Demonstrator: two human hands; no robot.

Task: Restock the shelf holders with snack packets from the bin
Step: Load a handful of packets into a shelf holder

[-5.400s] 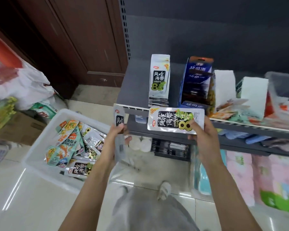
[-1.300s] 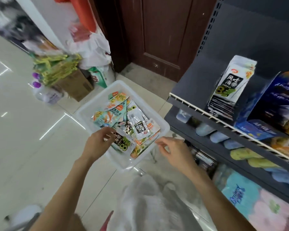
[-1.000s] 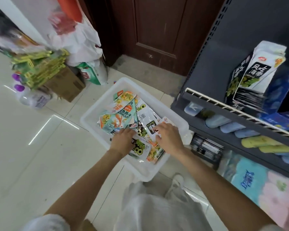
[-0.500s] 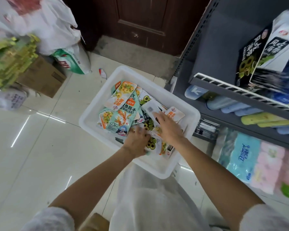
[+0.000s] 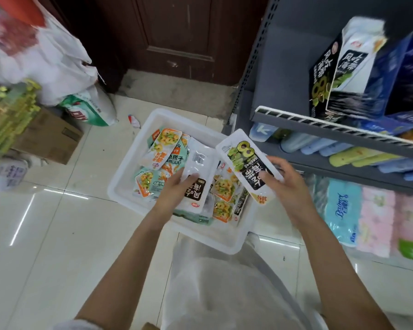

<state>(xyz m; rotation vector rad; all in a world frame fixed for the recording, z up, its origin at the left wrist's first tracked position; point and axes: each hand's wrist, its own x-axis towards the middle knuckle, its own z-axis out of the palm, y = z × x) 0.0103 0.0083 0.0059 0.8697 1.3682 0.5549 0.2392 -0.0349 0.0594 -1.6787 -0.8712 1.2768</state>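
A white plastic bin (image 5: 124, 184) on the floor holds several snack packets, teal-and-orange ones (image 5: 163, 151) at its far left. My left hand (image 5: 174, 189) grips a white-and-black seaweed packet (image 5: 196, 177) just above the pile. My right hand (image 5: 286, 184) holds a second white-and-black packet (image 5: 246, 160), lifted over the bin's right rim, thumb on its face. On the grey shelf (image 5: 332, 126) at the upper right a black-and-white holder (image 5: 339, 67) stands with matching packets, next to a blue holder (image 5: 401, 75).
A lower shelf carries blue and yellow-green pouches (image 5: 353, 156); tissue packs (image 5: 358, 215) fill the bottom right. A cardboard box (image 5: 48, 136), yellow-green bundles (image 5: 7, 110) and white bags (image 5: 57, 58) sit at left. A dark wooden door (image 5: 177, 36) stands behind the bin.
Both hands were digging in the pile; now each has lifted a white-and-black packet, the right one raised toward the shelf side.
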